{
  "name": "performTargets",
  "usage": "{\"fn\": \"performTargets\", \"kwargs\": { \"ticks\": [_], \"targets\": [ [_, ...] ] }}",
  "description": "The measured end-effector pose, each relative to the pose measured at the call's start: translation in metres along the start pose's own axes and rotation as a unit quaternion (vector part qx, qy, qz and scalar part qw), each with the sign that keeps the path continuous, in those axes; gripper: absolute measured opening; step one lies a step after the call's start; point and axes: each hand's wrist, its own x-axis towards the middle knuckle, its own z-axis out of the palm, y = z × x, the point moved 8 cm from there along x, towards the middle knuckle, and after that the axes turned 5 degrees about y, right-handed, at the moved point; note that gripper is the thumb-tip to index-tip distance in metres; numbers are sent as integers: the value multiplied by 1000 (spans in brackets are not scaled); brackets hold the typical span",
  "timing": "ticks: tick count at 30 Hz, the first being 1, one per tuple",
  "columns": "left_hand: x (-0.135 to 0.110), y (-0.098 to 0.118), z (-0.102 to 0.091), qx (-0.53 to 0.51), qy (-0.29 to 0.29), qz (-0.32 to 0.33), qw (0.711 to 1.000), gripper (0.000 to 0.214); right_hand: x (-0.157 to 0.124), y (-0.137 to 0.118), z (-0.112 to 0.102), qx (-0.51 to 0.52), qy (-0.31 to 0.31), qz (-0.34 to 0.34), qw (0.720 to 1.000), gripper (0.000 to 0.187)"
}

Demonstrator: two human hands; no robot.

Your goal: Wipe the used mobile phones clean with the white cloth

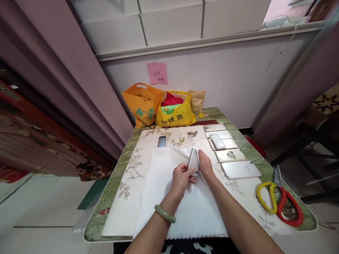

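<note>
My left hand [181,177], a green bangle on its wrist, grips the lower edge of a white phone [194,161] held on edge above a white cloth [164,183]. Against the phone's right side rests my right hand [205,165], its fingers curled around it. Both hands hold the phone over the middle of the table [124,158].
A row of several phones [233,155] lies to the right. Red and yellow scissors [279,201] sit near the right edge. A dark phone [161,141], a small bottle [182,135] and a ring holder [192,133] lie further back. Orange [143,102] and yellow bags [174,113] stand by the wall.
</note>
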Motion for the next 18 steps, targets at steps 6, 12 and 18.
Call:
{"fn": "performTargets", "kwargs": {
  "ticks": [6, 12, 18],
  "targets": [
    [13, 14, 2, -75, 39, 19, 996, 35, -13, -2, 19, -85, -103, -47, 990, 47],
    [18, 22, -21, -96, 82, 42, 991, 38, -16, -14, 19, -81, -115, -68, 988, 42],
    [1, 12, -48, -144, 57, 28, 987, 38, -4, -7, -13, -21, 46, -8, 999, 46]
  ]
}}
